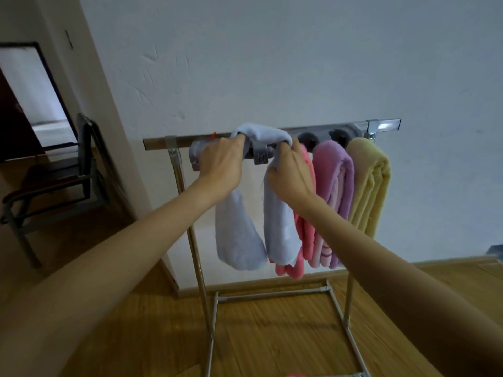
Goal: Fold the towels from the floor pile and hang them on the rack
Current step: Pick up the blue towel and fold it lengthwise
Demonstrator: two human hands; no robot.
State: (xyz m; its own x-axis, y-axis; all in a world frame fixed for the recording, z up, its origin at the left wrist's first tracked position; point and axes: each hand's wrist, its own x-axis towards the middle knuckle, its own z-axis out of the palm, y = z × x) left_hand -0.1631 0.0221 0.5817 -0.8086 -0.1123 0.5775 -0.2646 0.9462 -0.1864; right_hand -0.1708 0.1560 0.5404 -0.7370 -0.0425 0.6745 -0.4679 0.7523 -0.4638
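Observation:
A pale blue towel (277, 227) is draped over the grey top bar of the metal rack (261, 155), its two ends hanging down in front. My left hand (220, 164) grips the towel at the bar on the left. My right hand (290, 170) pinches the towel's right fold just under the bar. To the right hang a pink towel (304, 235), a purple one (336, 180) and a yellow one (367, 186), all folded over the same bar.
The rack's metal legs and base frame (275, 295) stand on a wooden floor (272, 336) against a white wall. A dark chair (54, 183) stands at the left near a doorway. A pink blur shows at the bottom edge (294, 374).

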